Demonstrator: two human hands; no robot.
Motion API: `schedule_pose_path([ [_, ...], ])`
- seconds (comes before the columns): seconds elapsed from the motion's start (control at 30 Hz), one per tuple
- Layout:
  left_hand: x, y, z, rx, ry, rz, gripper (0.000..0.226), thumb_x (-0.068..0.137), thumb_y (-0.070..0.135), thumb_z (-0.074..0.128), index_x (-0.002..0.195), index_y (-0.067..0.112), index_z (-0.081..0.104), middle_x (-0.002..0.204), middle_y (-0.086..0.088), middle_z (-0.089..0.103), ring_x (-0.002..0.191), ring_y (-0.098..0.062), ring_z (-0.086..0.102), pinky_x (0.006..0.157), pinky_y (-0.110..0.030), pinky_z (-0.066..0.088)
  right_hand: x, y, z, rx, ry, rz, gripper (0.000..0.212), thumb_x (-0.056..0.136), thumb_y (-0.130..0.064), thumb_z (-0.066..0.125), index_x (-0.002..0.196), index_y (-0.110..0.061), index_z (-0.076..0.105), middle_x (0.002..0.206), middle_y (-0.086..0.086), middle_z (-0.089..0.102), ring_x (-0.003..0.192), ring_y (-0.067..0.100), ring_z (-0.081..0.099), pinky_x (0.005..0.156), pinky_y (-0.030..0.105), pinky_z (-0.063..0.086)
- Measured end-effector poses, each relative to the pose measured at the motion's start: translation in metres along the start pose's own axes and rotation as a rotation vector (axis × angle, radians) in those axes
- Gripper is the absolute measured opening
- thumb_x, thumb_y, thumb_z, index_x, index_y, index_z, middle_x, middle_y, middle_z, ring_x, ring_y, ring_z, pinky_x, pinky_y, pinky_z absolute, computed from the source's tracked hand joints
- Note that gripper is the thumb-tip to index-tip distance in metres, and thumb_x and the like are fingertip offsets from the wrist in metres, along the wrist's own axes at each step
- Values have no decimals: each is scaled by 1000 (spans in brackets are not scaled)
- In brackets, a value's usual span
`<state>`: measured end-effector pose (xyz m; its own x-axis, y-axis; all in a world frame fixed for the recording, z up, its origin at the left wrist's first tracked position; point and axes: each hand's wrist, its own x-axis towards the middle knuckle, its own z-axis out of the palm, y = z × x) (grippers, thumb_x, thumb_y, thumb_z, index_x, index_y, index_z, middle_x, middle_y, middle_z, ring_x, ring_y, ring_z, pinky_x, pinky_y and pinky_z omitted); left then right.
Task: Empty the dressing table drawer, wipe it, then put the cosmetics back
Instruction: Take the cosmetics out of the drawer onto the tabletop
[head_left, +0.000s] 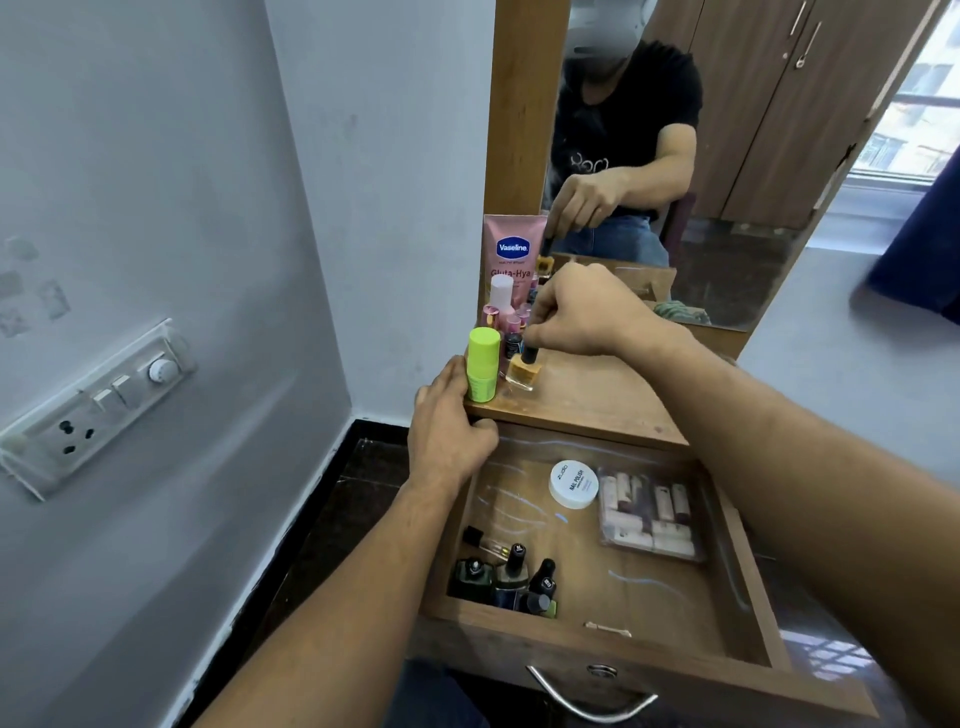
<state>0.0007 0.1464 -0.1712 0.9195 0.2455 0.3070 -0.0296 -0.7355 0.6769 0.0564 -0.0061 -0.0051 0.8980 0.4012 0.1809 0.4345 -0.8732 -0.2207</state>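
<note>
The wooden drawer (675, 670) is pulled open below the dressing table top (587, 400). Inside lie a white round nail polish jar (573, 483), a clear box of lipsticks (649, 514), several dark nail polish bottles (514, 582) and a small dropper vial (483, 540). My right hand (582, 312) pinches the black cap of a yellow nail polish bottle (523, 371) standing on the table top. My left hand (449, 426) rests on the table's left front corner, fingers curled over the edge, beside a lime green stick (482, 371).
At the back left of the table top stand a pink Vaseline tube (511, 254), a white-capped bottle (501, 296) and small pink items. A mirror (727, 156) rises behind. The wall with a switchboard (98, 405) is on the left. A cotton bud (608, 630) lies in the drawer's front.
</note>
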Motion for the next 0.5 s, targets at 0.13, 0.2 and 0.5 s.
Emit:
schedule_pose_path([
  [0.13,-2,0,1,13,10,7,91,67,23,57,155,20,33,155,8,40,122,-24,45,101,-38,48,12,0,15,-1,-30,10,11,72,-33,75,74,-22,77,76,-3,73,76,17,68,74,39,61],
  [0.2,-2,0,2,20,14,10,92,68,22,57,156,19,31,158,8,38,125,-23,44,104,-38,47,15,0,20,-16,-34,8,12,73,-32,73,75,-21,77,75,-2,73,74,17,67,73,38,61],
  [0.5,-2,-1,3,33,18,5,92,68,21,57,156,17,31,160,7,35,128,-24,43,106,-37,45,16,9,33,29,-6,28,10,77,-25,72,85,-23,78,82,-3,74,81,19,68,77,37,61],
])
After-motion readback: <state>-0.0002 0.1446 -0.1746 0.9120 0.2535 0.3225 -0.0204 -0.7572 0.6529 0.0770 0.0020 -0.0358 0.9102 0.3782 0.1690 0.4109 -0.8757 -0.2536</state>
